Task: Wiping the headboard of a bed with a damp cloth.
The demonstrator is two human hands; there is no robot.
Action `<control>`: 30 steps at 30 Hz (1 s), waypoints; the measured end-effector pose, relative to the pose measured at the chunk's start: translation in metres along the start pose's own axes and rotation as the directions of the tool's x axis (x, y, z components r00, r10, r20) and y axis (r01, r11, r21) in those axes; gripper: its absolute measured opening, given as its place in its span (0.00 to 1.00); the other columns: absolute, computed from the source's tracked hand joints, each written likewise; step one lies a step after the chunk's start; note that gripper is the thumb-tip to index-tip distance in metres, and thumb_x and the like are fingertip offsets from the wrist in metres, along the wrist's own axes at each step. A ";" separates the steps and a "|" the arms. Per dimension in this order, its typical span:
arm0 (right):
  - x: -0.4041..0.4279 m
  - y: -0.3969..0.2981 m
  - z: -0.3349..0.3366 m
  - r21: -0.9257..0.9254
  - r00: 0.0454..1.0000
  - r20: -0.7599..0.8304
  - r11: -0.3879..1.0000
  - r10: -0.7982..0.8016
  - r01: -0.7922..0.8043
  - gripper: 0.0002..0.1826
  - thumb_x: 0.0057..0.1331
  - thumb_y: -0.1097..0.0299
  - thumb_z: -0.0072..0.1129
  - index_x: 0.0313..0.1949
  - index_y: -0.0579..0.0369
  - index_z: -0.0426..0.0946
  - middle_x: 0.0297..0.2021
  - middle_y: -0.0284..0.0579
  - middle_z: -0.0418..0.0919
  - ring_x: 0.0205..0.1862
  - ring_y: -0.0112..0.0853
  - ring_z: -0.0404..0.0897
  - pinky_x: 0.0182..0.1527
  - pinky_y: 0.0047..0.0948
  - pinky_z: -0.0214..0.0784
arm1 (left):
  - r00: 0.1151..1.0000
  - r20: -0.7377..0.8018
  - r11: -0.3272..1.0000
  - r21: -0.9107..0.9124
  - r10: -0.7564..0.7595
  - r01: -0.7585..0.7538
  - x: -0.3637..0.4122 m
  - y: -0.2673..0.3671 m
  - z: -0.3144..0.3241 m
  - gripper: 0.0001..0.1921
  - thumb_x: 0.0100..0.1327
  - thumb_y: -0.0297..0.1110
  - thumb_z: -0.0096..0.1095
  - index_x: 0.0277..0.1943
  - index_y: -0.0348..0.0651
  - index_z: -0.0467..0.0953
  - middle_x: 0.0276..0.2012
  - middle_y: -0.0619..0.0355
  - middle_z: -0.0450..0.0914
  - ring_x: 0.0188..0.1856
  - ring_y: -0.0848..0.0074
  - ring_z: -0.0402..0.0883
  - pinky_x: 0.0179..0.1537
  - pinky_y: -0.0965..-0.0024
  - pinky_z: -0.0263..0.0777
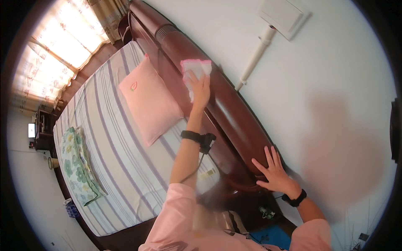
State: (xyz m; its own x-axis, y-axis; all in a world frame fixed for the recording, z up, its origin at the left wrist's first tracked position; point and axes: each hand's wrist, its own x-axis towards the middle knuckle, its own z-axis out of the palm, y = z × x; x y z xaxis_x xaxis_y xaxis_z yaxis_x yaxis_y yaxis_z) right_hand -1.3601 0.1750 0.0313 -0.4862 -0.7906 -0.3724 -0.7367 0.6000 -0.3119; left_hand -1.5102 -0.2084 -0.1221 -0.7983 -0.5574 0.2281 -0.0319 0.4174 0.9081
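My left hand [200, 91] presses a white cloth with pink edging [196, 66] against the rounded top of a dark reddish-brown headboard [226, 106]. The cloth lies partly spread under the fingers, and its underside is hidden. Further down the same headboard, near its closer end, my right hand [276, 175] rests with the fingers spread and nothing held. Each wrist wears a black strap; the left one carries a small device with a cable. Beside the headboard, a pink pillow [150, 100] lies on the striped bed sheet [110, 138].
A folded green floral textile [78, 166] lies at the bed's far side. The white wall [339, 72] runs close behind the headboard, with a switch box [281, 15] and a pipe [256, 59]. Patterned curtains [62, 47] hang at the upper left. Dark furniture [45, 128] stands beyond the bed.
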 end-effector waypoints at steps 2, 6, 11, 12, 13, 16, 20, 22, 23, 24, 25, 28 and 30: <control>0.000 0.003 -0.003 -0.001 0.999 0.042 1.000 0.003 -0.003 0.46 0.60 0.58 0.71 0.76 0.39 0.58 0.76 0.72 0.34 0.76 0.72 0.35 0.74 0.66 0.40 | 1.000 -0.025 1.000 -0.012 0.010 -0.010 0.032 -0.013 -0.003 0.25 0.77 0.48 0.47 0.73 0.54 0.67 0.79 0.33 0.35 0.78 0.31 0.29 0.76 0.42 0.29; -0.004 0.008 0.007 -0.039 0.998 0.055 0.999 0.019 -0.017 0.46 0.59 0.59 0.73 0.75 0.35 0.59 0.76 0.73 0.35 0.76 0.73 0.38 0.72 0.70 0.43 | 0.995 -0.096 1.000 -0.030 0.006 -0.009 0.088 -0.031 -0.013 0.24 0.76 0.46 0.50 0.70 0.50 0.71 0.78 0.29 0.39 0.77 0.29 0.32 0.76 0.39 0.31; -0.006 0.008 0.016 -0.037 0.991 0.116 0.998 0.061 -0.057 0.46 0.58 0.54 0.75 0.74 0.30 0.61 0.73 0.73 0.40 0.73 0.77 0.40 0.68 0.76 0.48 | 0.975 -0.221 0.994 -0.100 0.024 -0.047 0.168 -0.070 -0.026 0.24 0.74 0.44 0.53 0.68 0.48 0.73 0.76 0.27 0.44 0.78 0.37 0.44 0.77 0.46 0.37; -0.007 0.008 0.016 -0.044 0.991 0.120 0.997 0.063 -0.059 0.46 0.58 0.54 0.75 0.74 0.30 0.61 0.73 0.73 0.40 0.73 0.77 0.40 0.68 0.76 0.48 | 0.963 -0.258 0.995 -0.043 0.072 -0.086 0.183 -0.080 -0.029 0.24 0.74 0.44 0.53 0.68 0.47 0.74 0.74 0.25 0.48 0.76 0.35 0.48 0.75 0.45 0.41; -0.008 0.007 0.016 -0.057 0.992 0.117 0.997 0.056 -0.049 0.45 0.58 0.54 0.74 0.73 0.30 0.62 0.73 0.72 0.39 0.73 0.77 0.40 0.68 0.76 0.48 | 0.956 -0.272 0.993 0.068 0.115 -0.100 0.201 -0.089 -0.037 0.24 0.74 0.45 0.52 0.67 0.46 0.74 0.73 0.24 0.50 0.75 0.34 0.50 0.75 0.44 0.43; -0.011 0.008 0.019 -0.063 0.990 0.122 0.996 0.063 -0.056 0.44 0.59 0.52 0.73 0.73 0.28 0.62 0.73 0.70 0.39 0.72 0.78 0.42 0.67 0.77 0.50 | 0.938 -0.275 0.961 0.235 0.211 -0.148 0.230 -0.108 -0.048 0.24 0.74 0.46 0.51 0.67 0.46 0.74 0.71 0.22 0.53 0.72 0.32 0.54 0.72 0.42 0.48; -0.010 0.009 0.020 -0.085 0.990 0.123 0.995 0.062 -0.052 0.43 0.59 0.51 0.73 0.73 0.25 0.63 0.73 0.69 0.39 0.72 0.77 0.43 0.67 0.76 0.51 | 0.956 -0.292 0.999 0.052 0.030 -0.015 0.248 -0.106 -0.058 0.27 0.74 0.49 0.49 0.70 0.45 0.70 0.76 0.25 0.43 0.78 0.37 0.46 0.76 0.51 0.42; -0.016 0.009 0.018 -0.088 0.988 0.132 0.994 0.082 -0.071 0.43 0.59 0.50 0.73 0.72 0.24 0.63 0.73 0.69 0.39 0.72 0.77 0.43 0.67 0.75 0.51 | 0.958 -0.287 0.999 -0.050 -0.007 -0.008 0.235 -0.085 -0.046 0.28 0.74 0.49 0.49 0.70 0.44 0.70 0.76 0.26 0.45 0.78 0.39 0.45 0.76 0.52 0.42; -0.014 0.010 0.019 -0.088 0.991 0.112 0.994 0.070 -0.060 0.43 0.58 0.50 0.73 0.72 0.25 0.63 0.73 0.69 0.39 0.72 0.76 0.43 0.68 0.74 0.51 | 0.954 -0.299 0.992 -0.122 -0.024 -0.014 0.233 -0.080 -0.047 0.28 0.74 0.50 0.49 0.70 0.42 0.70 0.76 0.28 0.48 0.79 0.41 0.45 0.77 0.53 0.41; -0.012 0.010 0.019 -0.089 0.994 0.091 0.995 0.058 -0.050 0.43 0.58 0.50 0.73 0.72 0.25 0.63 0.73 0.69 0.40 0.72 0.76 0.43 0.68 0.74 0.50 | 0.955 -0.294 0.992 -0.121 -0.020 -0.016 0.229 -0.080 -0.044 0.28 0.74 0.50 0.49 0.70 0.42 0.70 0.76 0.28 0.48 0.79 0.41 0.45 0.77 0.53 0.41; -0.010 0.009 0.018 -0.080 0.995 0.088 0.996 0.056 -0.049 0.43 0.58 0.50 0.73 0.72 0.25 0.63 0.73 0.69 0.40 0.72 0.76 0.43 0.68 0.74 0.50 | 0.961 -0.277 0.988 -0.143 0.010 -0.051 0.226 -0.090 -0.044 0.28 0.75 0.48 0.48 0.71 0.42 0.69 0.76 0.29 0.48 0.79 0.43 0.44 0.77 0.54 0.40; 0.002 0.005 0.017 -0.062 0.997 0.082 0.998 0.006 -0.001 0.44 0.58 0.51 0.73 0.73 0.28 0.62 0.74 0.70 0.39 0.73 0.75 0.42 0.70 0.73 0.47 | 0.998 -0.044 0.984 0.171 0.055 -0.047 0.220 -0.153 -0.079 0.28 0.77 0.45 0.45 0.72 0.38 0.65 0.77 0.32 0.48 0.79 0.46 0.43 0.77 0.55 0.39; -0.014 0.018 0.014 -0.112 0.981 0.146 0.988 0.125 -0.109 0.44 0.58 0.52 0.73 0.73 0.30 0.62 0.75 0.72 0.37 0.75 0.74 0.39 0.72 0.71 0.44 | 0.988 -0.128 0.970 -0.236 -0.091 0.059 0.134 -0.084 0.003 0.35 0.79 0.51 0.38 0.77 0.33 0.50 0.80 0.45 0.47 0.82 0.60 0.41 0.78 0.63 0.36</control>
State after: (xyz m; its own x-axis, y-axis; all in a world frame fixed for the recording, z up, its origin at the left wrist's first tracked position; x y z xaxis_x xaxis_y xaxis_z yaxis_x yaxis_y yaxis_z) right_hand -1.3603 0.1986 0.0187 -0.5009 -0.6828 -0.5319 -0.7273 0.6652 -0.1691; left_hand -1.6165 -0.3163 -0.1691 -0.7084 -0.6804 0.1877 0.0642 0.2027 0.9771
